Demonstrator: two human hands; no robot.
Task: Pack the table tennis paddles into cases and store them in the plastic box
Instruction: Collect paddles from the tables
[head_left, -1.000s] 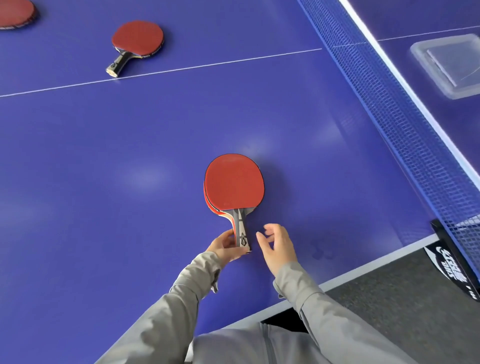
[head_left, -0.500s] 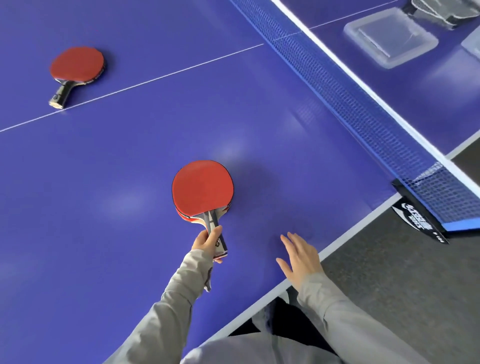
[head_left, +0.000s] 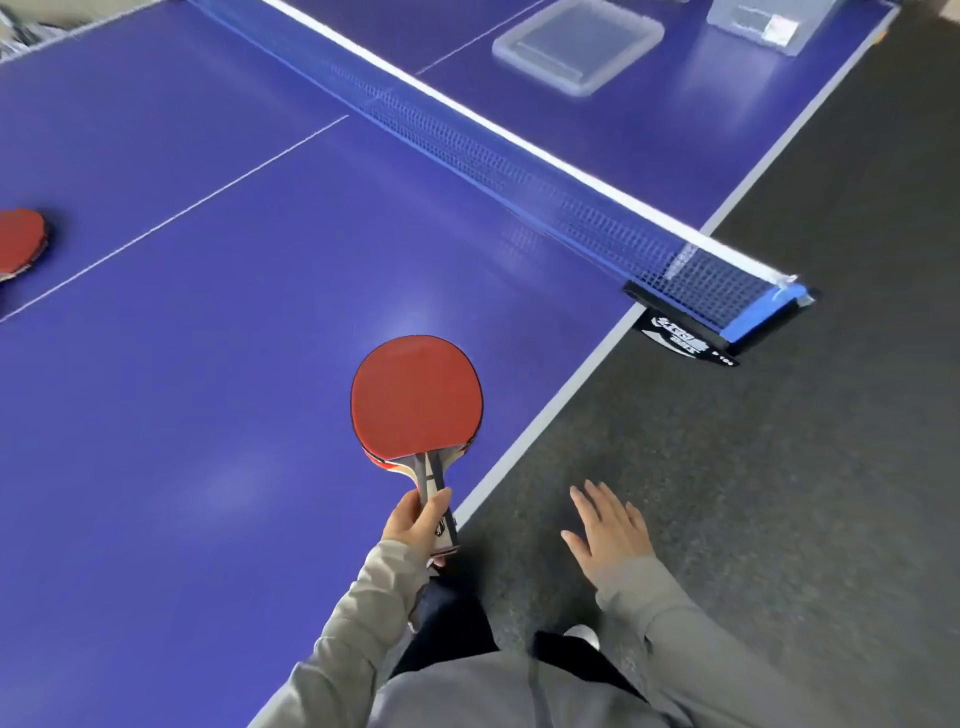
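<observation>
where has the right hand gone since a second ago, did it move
Yes. The right hand was over the table beside the paddle handle; now it is past the white edge, over the dark floor.

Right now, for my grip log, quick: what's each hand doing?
Left hand: closed, grips the stacked red paddles by the handles.
Right hand: open, fingers spread, holding nothing.

Far paddle (head_left: 21, 241) cut by left edge, plastic box (head_left: 761, 26) cropped at top
</observation>
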